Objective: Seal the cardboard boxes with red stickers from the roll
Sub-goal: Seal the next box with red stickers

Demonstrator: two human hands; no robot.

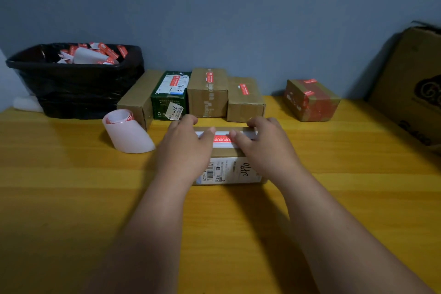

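Both hands rest on top of the cardboard box [226, 169] at mid-table. Left hand [185, 143]: fingers bent over the box's far left edge, thumb lying toward the red sticker [222, 139]. Right hand [265, 143]: fingers bent over the far right edge, thumb at the sticker's right end. The sticker sits between the two thumbs, across the white tape strip.

Left to right along the wall: black bin [74, 83] holding discarded backing; sticker roll [126, 132] lying on the table [71, 186], just beside the row of stickered boxes [207, 93]; one red-patterned box [311, 100], apart; large carton [412, 83] at the right edge. Open tabletop lies on either side of the forearms and toward the near edge.
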